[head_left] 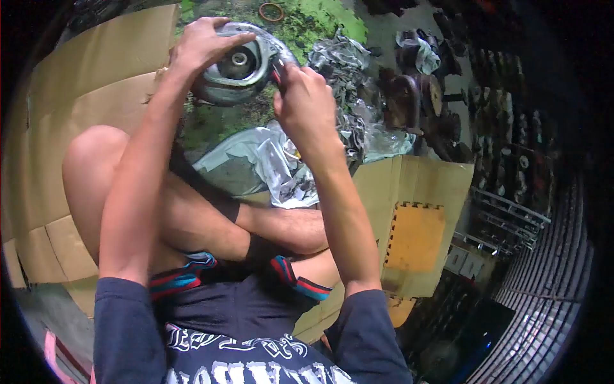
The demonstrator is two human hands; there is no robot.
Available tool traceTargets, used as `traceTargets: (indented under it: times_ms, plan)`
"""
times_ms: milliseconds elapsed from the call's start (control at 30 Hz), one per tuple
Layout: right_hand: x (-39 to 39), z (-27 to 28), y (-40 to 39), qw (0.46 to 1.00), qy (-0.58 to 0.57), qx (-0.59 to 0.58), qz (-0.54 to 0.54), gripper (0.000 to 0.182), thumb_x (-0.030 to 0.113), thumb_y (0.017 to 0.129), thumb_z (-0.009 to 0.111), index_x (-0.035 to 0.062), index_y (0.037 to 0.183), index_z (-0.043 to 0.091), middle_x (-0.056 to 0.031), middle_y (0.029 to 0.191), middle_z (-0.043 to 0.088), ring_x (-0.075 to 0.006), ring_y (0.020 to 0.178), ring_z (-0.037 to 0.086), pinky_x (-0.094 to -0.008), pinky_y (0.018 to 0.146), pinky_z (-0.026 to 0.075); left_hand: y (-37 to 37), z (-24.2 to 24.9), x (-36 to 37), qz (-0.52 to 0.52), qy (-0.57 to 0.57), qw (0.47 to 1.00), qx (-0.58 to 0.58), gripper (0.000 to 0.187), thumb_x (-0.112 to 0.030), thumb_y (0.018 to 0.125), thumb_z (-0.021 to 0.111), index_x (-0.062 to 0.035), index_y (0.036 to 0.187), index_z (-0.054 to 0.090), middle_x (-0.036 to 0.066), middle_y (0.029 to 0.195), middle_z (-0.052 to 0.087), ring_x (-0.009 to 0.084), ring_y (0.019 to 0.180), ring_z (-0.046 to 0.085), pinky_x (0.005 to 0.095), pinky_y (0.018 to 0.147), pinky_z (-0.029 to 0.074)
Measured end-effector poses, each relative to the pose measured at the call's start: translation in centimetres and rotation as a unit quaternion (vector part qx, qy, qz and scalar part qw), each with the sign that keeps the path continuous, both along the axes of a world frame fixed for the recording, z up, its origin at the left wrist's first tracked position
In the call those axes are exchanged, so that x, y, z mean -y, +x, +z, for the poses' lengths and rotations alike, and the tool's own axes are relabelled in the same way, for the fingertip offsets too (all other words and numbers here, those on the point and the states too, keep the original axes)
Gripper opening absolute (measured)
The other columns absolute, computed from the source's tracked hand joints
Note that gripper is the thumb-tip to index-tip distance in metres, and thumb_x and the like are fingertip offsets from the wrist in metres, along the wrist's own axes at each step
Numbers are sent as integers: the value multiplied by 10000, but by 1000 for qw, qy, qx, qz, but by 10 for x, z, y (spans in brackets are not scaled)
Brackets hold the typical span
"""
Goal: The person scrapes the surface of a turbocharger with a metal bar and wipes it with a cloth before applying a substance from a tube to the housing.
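Observation:
A round grey metal housing [259, 72] with a wide opening lies in front of me on a dirty green surface. Deep in the opening shows a small round hub [239, 59]. My left hand [203, 43] grips the housing's left rim, its thumb stretched over the top edge. At the right side of the rim, my right hand [306, 99] is closed around a small tool [277, 73] with dark and red parts. The tool's tip points at the rim; its exact kind I cannot tell.
A copper-coloured ring [271, 11] lies beyond the housing. Crumpled grey rags [342, 57] and a stained white cloth [256, 150] lie close by. Dark metal parts [409, 102] stand at right. Cardboard [96, 70] and an orange foam mat [416, 237] cover the floor around my crossed legs.

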State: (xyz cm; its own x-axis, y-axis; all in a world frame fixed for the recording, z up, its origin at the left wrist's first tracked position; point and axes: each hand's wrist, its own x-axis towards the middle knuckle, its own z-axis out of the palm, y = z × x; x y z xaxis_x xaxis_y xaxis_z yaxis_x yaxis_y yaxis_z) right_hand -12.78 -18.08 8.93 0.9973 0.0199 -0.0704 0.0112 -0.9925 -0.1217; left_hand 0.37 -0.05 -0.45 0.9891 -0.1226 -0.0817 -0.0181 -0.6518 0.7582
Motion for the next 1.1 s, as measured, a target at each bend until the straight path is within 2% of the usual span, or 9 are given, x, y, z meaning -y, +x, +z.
traceTargets:
  times_ms: [167, 500, 533, 567, 867, 967, 1033, 1067, 1100]
  plan:
    - [2, -21, -11, 994, 90, 64, -9, 526, 154, 857, 758, -7, 1336, 614, -242, 1059, 675, -433, 970, 689, -513, 855, 565, 3, -4, -5, -7, -35, 999, -2, 936, -704, 719, 804, -43, 1368, 668, 195, 1323, 696, 309, 1218, 680, 402, 1062, 513]
    - [-14, -15, -17, 994, 70, 44, -70, 545, 138, 871, 733, -8, 1374, 585, -237, 1153, 661, -442, 985, 698, -521, 848, 579, 9, -8, -9, -27, -40, 999, -12, 931, -641, 738, 829, 25, 1362, 650, 202, 1309, 702, 265, 1188, 688, 372, 1043, 514]
    - [-14, -15, -16, 996, 62, 45, -43, 595, 73, 868, 703, -73, 1414, 514, -239, 1186, 619, -425, 957, 717, -506, 805, 592, 10, -9, -9, -24, -40, 999, -13, 953, -686, 709, 815, -9, 1362, 662, 195, 1306, 705, 289, 1205, 684, 392, 1058, 510]
    - [-15, -16, -17, 996, 66, 46, -46, 595, 73, 868, 703, -73, 1414, 514, -239, 1186, 619, -425, 957, 717, -506, 805, 592, 11, -12, -10, -21, -40, 999, -14, 977, -731, 679, 801, -43, 1362, 673, 188, 1302, 709, 312, 1222, 680, 412, 1073, 505]
    - [-17, -17, -22, 996, 64, 52, -44, 513, 60, 924, 626, -78, 1406, 519, -239, 1160, 626, -416, 925, 724, -499, 797, 598, 9, -12, -9, -17, -59, 998, -31, 976, -722, 692, 802, -39, 1376, 660, 182, 1295, 714, 289, 1206, 690, 385, 1053, 517]
    - [-23, -24, -22, 993, 86, 59, -57, 531, 105, 926, 646, -69, 1409, 513, -244, 1147, 636, -419, 928, 722, -503, 797, 597, 7, -6, -10, -17, -47, 999, -19, 972, -720, 693, 805, -40, 1373, 663, 185, 1290, 716, 279, 1200, 693, 373, 1047, 521]
    - [-18, -15, -31, 992, 106, 31, -65, 573, 158, 896, 712, -22, 1412, 541, -247, 1179, 642, -461, 952, 698, -527, 849, 576, 6, -5, -9, -12, -68, 996, -47, 972, -729, 692, 798, -42, 1366, 669, 186, 1298, 712, 285, 1211, 688, 379, 1058, 515]
    - [-18, -7, -37, 991, 117, 24, -67, 553, 173, 893, 718, -16, 1391, 570, -252, 1147, 671, -447, 963, 704, -524, 856, 565, 6, -4, -8, -9, -51, 998, -31, 911, -623, 747, 836, -3, 1385, 645, 186, 1327, 696, 259, 1199, 681, 373, 1038, 516]
    - [-15, -8, -43, 990, 122, 22, -61, 553, 173, 893, 718, -16, 1391, 570, -252, 1147, 671, -447, 963, 704, -524, 856, 565, 5, -1, -9, -8, -35, 999, -38, 918, -631, 733, 839, -16, 1388, 648, 190, 1321, 698, 260, 1196, 683, 374, 1040, 515]
